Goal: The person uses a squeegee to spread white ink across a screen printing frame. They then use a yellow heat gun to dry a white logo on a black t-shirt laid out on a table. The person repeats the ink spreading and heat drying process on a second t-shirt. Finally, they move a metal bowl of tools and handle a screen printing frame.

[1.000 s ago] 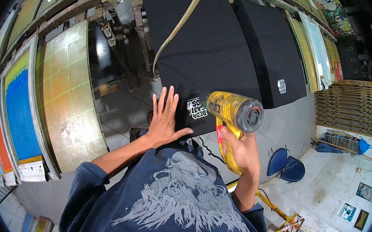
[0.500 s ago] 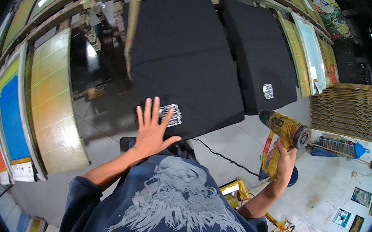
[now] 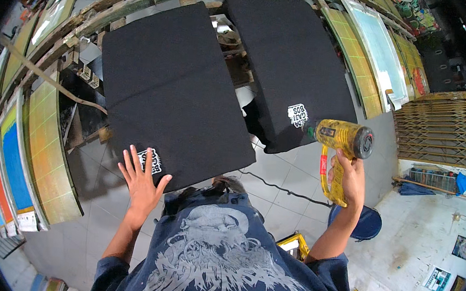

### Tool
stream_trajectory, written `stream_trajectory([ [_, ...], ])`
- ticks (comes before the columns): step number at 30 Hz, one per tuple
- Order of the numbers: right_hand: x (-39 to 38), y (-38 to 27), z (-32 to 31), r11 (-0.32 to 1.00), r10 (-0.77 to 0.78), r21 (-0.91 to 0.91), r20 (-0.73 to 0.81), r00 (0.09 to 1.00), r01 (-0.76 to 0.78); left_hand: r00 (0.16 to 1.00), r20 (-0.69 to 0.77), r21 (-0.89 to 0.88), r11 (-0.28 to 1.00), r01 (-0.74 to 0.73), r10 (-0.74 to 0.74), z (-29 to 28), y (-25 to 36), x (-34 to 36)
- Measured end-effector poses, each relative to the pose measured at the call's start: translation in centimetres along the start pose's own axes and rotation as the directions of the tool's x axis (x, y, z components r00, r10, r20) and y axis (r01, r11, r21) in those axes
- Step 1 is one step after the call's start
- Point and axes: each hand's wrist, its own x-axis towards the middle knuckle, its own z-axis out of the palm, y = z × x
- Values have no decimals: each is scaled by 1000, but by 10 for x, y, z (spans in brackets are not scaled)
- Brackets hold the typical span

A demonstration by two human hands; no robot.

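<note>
My right hand grips a yellow and black heat gun by its handle. The gun's nozzle points left, close beside a white print on the right black fabric-covered board. My left hand lies with fingers spread at the near edge of the left black fabric-covered board. Its fingers partly cover another white print there. Whether the palm presses on the fabric I cannot tell.
Printing screens and yellowish boards stand along the left, more at the far right. A black cable crosses the tiled floor. A dark blue bucket stands by my right forearm. A folding lattice gate is at the right. A thin strip hangs at the upper left.
The view has shifted, so the boards sit further left. The heat gun's nozzle has come close to the right board's print. My left hand stays spread by the left print.
</note>
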Motion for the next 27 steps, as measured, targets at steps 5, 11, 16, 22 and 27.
stream_trajectory([
  [5, 21, 2, -10, 998, 0, -70, 28, 1000, 2, 986, -13, 37, 985, 167, -166, 9, 28, -12],
  [11, 32, -4, -21, 998, -33, -45, 73, 997, 37, 964, -80, 34, 966, 257, -254, 14, 44, -11],
  [16, 33, -4, -24, 997, 23, -82, 164, 986, -10, 946, -146, 5, 956, 294, -291, 21, 50, -10],
  [22, 40, -2, -22, 996, -13, -81, 114, 993, 23, 940, -115, 40, 944, 328, -322, 30, 56, -14],
  [27, 37, -2, -25, 999, -15, -39, 233, 972, 25, 922, -136, -69, 932, 355, -362, 27, 66, -13],
])
